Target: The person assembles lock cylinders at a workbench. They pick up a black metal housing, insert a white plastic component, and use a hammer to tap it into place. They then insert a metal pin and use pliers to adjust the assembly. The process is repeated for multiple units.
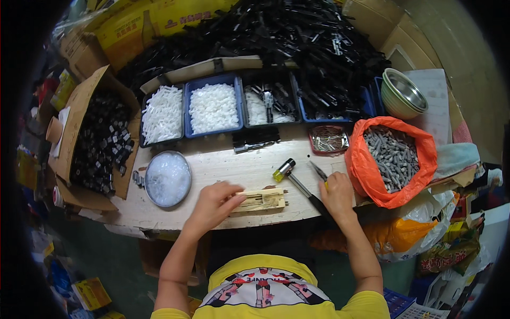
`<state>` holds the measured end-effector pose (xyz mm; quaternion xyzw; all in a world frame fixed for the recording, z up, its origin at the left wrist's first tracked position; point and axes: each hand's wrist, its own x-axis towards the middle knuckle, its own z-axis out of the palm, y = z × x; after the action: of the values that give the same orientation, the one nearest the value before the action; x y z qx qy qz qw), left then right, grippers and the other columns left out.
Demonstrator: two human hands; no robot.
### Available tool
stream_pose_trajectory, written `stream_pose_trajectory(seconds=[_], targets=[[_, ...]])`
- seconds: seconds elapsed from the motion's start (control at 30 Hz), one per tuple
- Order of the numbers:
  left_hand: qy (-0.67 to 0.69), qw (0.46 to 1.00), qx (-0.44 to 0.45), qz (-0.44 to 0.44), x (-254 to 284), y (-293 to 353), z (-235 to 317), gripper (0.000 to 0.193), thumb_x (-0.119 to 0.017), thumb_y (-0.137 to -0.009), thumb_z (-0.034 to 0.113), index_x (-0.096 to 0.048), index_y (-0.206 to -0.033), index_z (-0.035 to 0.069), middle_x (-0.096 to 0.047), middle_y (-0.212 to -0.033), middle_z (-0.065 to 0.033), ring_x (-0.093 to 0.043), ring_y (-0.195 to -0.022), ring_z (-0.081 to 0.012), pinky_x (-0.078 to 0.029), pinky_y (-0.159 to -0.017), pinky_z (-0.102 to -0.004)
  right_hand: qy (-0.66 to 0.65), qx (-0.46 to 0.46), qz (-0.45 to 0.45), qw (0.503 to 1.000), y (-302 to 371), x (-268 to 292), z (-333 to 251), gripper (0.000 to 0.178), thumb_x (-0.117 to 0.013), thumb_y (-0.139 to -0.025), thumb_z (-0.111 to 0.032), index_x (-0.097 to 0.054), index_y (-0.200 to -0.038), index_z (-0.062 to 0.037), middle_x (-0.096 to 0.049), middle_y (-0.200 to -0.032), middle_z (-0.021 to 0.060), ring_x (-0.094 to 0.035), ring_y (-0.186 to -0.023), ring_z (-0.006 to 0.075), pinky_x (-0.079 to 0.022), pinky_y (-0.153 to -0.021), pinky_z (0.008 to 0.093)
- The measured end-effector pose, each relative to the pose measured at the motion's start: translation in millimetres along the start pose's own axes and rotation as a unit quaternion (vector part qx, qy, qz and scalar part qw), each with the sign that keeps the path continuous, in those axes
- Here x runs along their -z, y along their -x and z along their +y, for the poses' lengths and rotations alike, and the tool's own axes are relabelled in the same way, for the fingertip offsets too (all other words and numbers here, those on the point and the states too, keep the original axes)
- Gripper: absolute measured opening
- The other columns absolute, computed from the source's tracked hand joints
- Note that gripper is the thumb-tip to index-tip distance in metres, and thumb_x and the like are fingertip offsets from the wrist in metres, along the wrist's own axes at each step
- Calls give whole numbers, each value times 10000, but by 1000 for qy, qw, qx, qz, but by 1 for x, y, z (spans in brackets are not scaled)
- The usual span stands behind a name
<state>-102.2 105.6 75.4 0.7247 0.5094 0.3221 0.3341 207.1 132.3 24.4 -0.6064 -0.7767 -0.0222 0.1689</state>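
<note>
At the table's front edge lies a cream-coloured slotted block (263, 200), with a dark narrow channel and small metal pins at its right end. My left hand (215, 206) is closed around the block's left end, thumb along the near side; its fingertips are slightly blurred. To the right, my right hand (338, 196) is closed on pointed pliers (320, 173), whose metal tip points away and left; a bit of yellow handle shows. Between block and hand lies a hammer (298, 183) with a yellow-and-metal head, its black handle running beside my right wrist.
Left stand a round dish (168, 179) of clear small parts and a carton (79, 143) of black pieces. Behind are bins of white tubes (162, 114), white pellets (214, 109) and black parts. An orange bag (366, 175) of grey plugs and stacked bowls (404, 93) stand right.
</note>
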Motion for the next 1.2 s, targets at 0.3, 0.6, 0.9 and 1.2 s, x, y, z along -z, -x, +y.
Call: stream_pose_trajectory(seconds=[0.3,0.6,0.9,1.2], targets=[[-128,991,-22,-25,-110,-155,0,246,-642,-749,226,-646,-885,21,-627,-826,-168,-609,-733,-331,-474,-649,-407,-58,-34,77,995,-34,-7,16,185,-612,-772,-119,-558,-884,18,-544,-967,170,-504,-892,337,-404,-775,430],[-167,984,57,20,-154,-198,9,233,-582,-739,145,-589,-898,-25,-618,-815,-241,-599,-783,-408,-475,-715,-484,70,-1,52,996,-39,-20,22,230,-561,-633,-23,-577,-862,-5,-521,-907,116,-472,-919,280,-403,-781,387],[-174,981,74,44,-150,-195,8,218,-536,-718,93,-592,-882,-39,-610,-787,-263,-597,-766,-421,-471,-726,-492,27,35,23,999,-40,-20,24,276,-558,-645,-28,-585,-919,-15,-530,-932,72,-465,-928,239,-350,-789,407],[-177,979,91,36,-135,-186,-2,266,-544,-713,90,-608,-954,-4,-613,-803,-260,-601,-777,-415,-474,-737,-478,-5,34,-7,999,-38,-14,8,331,-553,-655,-23,-587,-984,-20,-535,-977,66,-468,-953,220,-317,-806,406]])
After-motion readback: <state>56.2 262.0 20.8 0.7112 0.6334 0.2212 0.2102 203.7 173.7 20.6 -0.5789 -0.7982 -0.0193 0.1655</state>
